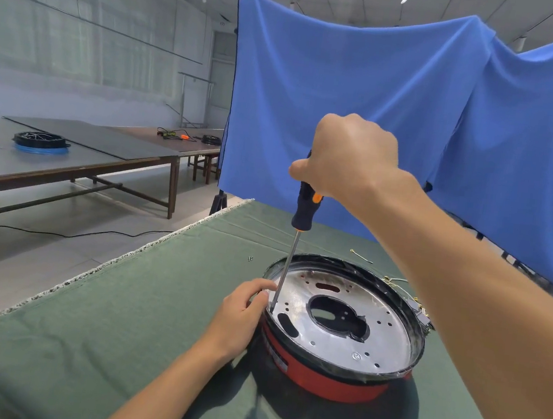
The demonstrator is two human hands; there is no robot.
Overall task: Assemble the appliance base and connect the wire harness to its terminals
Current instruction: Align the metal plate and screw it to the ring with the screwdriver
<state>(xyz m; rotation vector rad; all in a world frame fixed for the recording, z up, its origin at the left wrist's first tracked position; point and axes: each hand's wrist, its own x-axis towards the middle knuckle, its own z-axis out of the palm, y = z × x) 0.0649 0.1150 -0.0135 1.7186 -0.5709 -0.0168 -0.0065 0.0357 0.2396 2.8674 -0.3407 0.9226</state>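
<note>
A round red appliance base (324,380) with a black rim stands on the green cloth; a shiny metal plate (388,339) with a large centre hole lies inside it. My right hand (353,159) grips the black-and-orange handle of a screwdriver (304,212), held nearly upright. Its shaft tip touches the plate at the left inner edge. My left hand (242,312) rests on the base's left rim, fingers curled next to the shaft tip. Yellow-tipped wires (398,281) show behind the base, partly hidden by my right arm.
A small screw (250,258) and a thin tie (361,256) lie on the green-covered table (116,329). A blue curtain (350,97) hangs right behind. Long tables at the left carry another black base on a blue ring (40,144) and tools.
</note>
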